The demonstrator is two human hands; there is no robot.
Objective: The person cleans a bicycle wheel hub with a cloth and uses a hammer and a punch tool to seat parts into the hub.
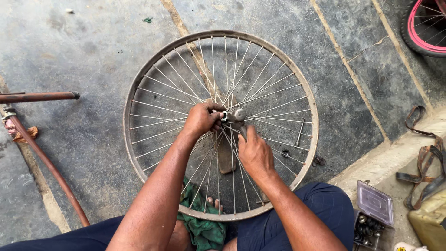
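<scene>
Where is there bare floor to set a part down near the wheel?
Bare floor lies left of the wheel rim, up to the rusty frame tubes, and above the rim. Crowded: the hub under both hands, and the right ledge with the parts box and straps.

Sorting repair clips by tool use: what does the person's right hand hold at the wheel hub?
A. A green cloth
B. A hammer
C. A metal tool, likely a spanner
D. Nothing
C: the right hand grips a slim metal tool reaching to the hub.
</scene>
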